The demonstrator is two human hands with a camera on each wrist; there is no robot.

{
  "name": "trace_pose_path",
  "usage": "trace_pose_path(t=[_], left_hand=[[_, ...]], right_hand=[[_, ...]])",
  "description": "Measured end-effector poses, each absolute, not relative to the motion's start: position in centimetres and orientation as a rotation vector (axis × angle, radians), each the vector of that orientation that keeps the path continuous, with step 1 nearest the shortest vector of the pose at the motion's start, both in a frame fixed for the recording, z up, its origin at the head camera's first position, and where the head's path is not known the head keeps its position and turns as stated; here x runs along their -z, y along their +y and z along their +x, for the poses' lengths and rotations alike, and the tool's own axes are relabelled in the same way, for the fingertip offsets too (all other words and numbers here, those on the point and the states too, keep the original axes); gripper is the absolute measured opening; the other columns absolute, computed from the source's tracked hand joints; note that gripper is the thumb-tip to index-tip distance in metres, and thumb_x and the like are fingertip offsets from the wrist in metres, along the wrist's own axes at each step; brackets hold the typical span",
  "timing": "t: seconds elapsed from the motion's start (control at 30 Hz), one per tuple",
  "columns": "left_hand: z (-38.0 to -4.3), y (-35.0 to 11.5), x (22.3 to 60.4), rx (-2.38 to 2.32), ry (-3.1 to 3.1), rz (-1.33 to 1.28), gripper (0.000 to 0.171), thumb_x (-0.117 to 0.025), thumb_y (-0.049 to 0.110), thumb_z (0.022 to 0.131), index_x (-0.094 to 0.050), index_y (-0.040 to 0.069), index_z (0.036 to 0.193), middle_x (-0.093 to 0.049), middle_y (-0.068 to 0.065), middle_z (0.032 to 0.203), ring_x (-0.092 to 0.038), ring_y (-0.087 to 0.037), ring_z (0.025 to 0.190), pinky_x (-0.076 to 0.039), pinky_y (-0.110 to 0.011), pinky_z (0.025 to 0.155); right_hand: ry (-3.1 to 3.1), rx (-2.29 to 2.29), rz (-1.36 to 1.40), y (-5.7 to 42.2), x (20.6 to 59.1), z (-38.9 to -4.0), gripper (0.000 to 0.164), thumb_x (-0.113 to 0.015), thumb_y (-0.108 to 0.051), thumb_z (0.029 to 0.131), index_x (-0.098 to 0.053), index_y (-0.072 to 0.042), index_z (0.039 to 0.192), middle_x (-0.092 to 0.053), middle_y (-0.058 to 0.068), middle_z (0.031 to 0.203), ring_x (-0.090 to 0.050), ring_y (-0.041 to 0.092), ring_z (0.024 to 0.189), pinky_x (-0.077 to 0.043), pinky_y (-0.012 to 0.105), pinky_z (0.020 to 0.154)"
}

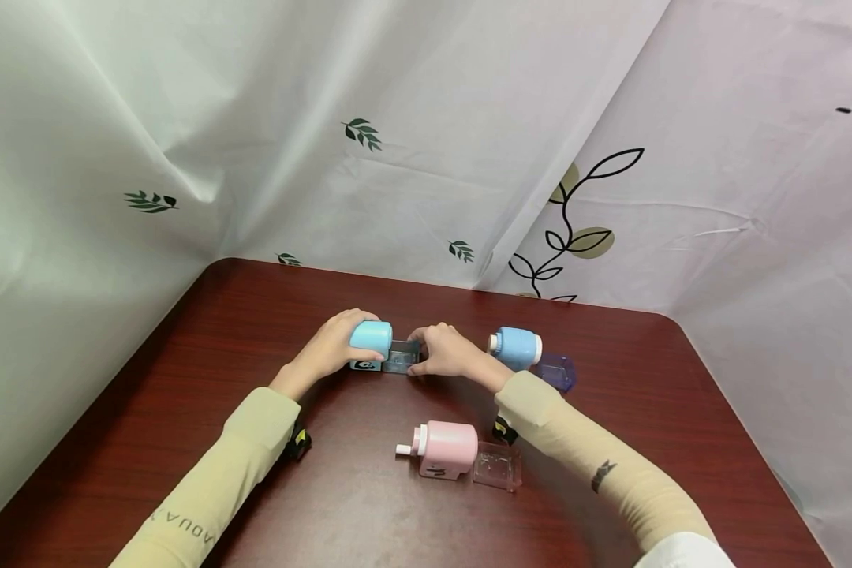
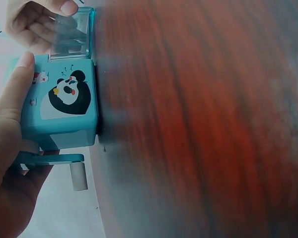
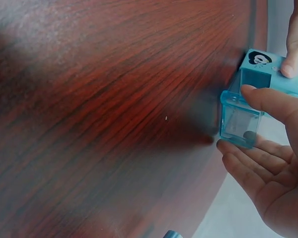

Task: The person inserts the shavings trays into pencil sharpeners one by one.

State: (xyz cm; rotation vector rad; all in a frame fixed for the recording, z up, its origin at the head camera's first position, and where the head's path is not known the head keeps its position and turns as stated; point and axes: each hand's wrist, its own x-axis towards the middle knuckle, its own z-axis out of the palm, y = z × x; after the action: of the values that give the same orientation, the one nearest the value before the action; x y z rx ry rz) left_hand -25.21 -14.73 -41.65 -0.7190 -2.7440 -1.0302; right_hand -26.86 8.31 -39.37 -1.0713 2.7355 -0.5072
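A turquoise crank pencil sharpener point(image 1: 371, 337) with a panda picture on its side point(image 2: 67, 94) stands toward the back of the table. My left hand point(image 1: 332, 345) grips its body, the thumb along the near side. In the left wrist view the crank handle point(image 2: 78, 176) points away from the drawer end. The clear drawer point(image 1: 401, 358) sticks out of the sharpener's right end, pulled out, with an opening in the body beside it in the right wrist view. My right hand point(image 1: 446, 351) holds this drawer point(image 3: 240, 124) between thumb and fingers.
A pink pencil sharpener point(image 1: 451, 446) stands nearer the front, its clear drawer point(image 1: 497, 465) out at its right. Behind my right forearm is a blue sharpener point(image 1: 518, 347) with a purple-blue drawer point(image 1: 557, 372). White patterned curtains point(image 1: 412, 181) hang around the brown table point(image 1: 341, 505).
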Motion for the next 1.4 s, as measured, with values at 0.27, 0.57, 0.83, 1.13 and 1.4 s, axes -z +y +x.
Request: trace_pose_path(t=[0.27, 0.57, 0.83, 1.13, 1.4], left_hand=[[-25.1, -14.72, 41.55, 1.034, -2.749, -0.715, 0.056, -0.077, 0.038, 0.069, -0.055, 0.012, 0.115, -0.056, -0.007, 0.109, -0.048, -0.023, 0.093, -0.045, -0.042, 0.076], [-25.12, -14.86, 41.63, 1.025, -2.744, -0.718, 0.057, -0.077, 0.04, 0.069, -0.055, 0.012, 0.114, -0.056, -0.007, 0.109, -0.048, -0.023, 0.092, -0.045, -0.042, 0.076], [-25.17, -14.82, 41.6, 1.018, -2.739, -0.726, 0.058, -0.077, 0.041, 0.069, -0.055, 0.011, 0.114, -0.057, -0.008, 0.109, -0.048, -0.023, 0.092, -0.045, -0.042, 0.075], [-25.1, -14.79, 41.5, 1.018, -2.748, -0.717, 0.058, -0.077, 0.039, 0.069, -0.055, 0.012, 0.115, -0.056, -0.008, 0.111, -0.048, -0.024, 0.094, -0.045, -0.043, 0.077], [-25.07, -14.74, 41.49, 1.019, -2.743, -0.716, 0.057, -0.077, 0.039, 0.069, -0.055, 0.012, 0.114, -0.057, -0.008, 0.109, -0.048, -0.023, 0.092, -0.045, -0.043, 0.075]], right_hand=[[2.727, 0.526, -1.073, 8.23, 39.6, -26.83, 0.05, -0.075, -0.031, 0.073, -0.06, -0.003, 0.112, -0.065, 0.004, 0.08, -0.054, 0.007, 0.062, -0.046, 0.021, 0.055], [2.729, 0.518, -1.062, 8.02, 39.74, -26.95, 0.05, -0.074, -0.03, 0.074, -0.059, -0.003, 0.113, -0.065, 0.002, 0.077, -0.055, 0.005, 0.061, -0.046, 0.019, 0.057], [2.713, 0.542, -1.052, 7.92, 39.65, -27.12, 0.05, -0.074, -0.03, 0.075, -0.059, -0.002, 0.114, -0.067, 0.004, 0.082, -0.057, 0.003, 0.064, -0.048, 0.022, 0.062], [2.713, 0.529, -1.075, 7.68, 39.75, -27.28, 0.05, -0.074, -0.031, 0.074, -0.059, -0.002, 0.113, -0.067, 0.003, 0.085, -0.057, 0.001, 0.067, -0.048, 0.02, 0.062], [2.699, 0.557, -1.11, 7.45, 39.64, -27.37, 0.049, -0.074, -0.03, 0.074, -0.06, -0.001, 0.111, -0.067, 0.005, 0.084, -0.057, 0.003, 0.064, -0.048, 0.02, 0.06]])
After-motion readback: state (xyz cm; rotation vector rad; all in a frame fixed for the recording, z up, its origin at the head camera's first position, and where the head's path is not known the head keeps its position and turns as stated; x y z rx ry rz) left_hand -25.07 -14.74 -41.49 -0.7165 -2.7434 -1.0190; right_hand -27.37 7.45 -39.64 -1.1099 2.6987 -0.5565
